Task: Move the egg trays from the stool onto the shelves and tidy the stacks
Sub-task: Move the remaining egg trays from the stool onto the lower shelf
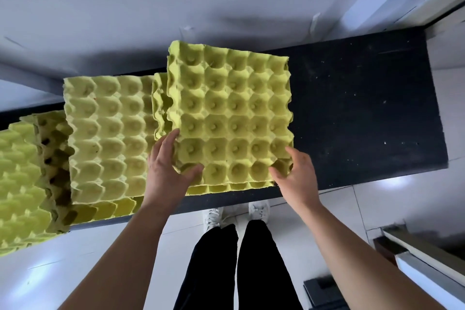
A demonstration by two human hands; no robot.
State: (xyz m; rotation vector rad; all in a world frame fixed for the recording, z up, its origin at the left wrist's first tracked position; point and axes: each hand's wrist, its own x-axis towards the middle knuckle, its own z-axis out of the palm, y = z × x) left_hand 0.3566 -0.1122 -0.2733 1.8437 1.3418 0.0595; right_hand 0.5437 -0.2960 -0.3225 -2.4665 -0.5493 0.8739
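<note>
Plainly, both hands are on the tray point(231, 113). The left hand point(167, 166) pinches its near left corner, thumb in a cup and fingers along the side edge, and the right hand point(295, 175) grips the near right corner, thumb on top and fingers curled round the rim. The tray sits over the black shelf point(364, 108), on or just above a few more trays whose edges peek out below its near side; I cannot tell whether it rests on them. It overlaps the right edge of the middle stack point(108, 133), and a third stack point(20, 171) juts off the shelf at far left, askew. The trays are moulded yellow-green paper pulp, matte and rough, a grid of rounded cups with raised peaks between and scalloped rims. Such a tray should be very light and fairly stiff across its face, but the rims crush and tear easily, so a two-corner hold with thumbs seated in cups seems right. Nested trays tend to cling, so squaring them probably wants flat pushes on the sides. The shelf is hard, dark and speckled with pale crumbs.
</note>
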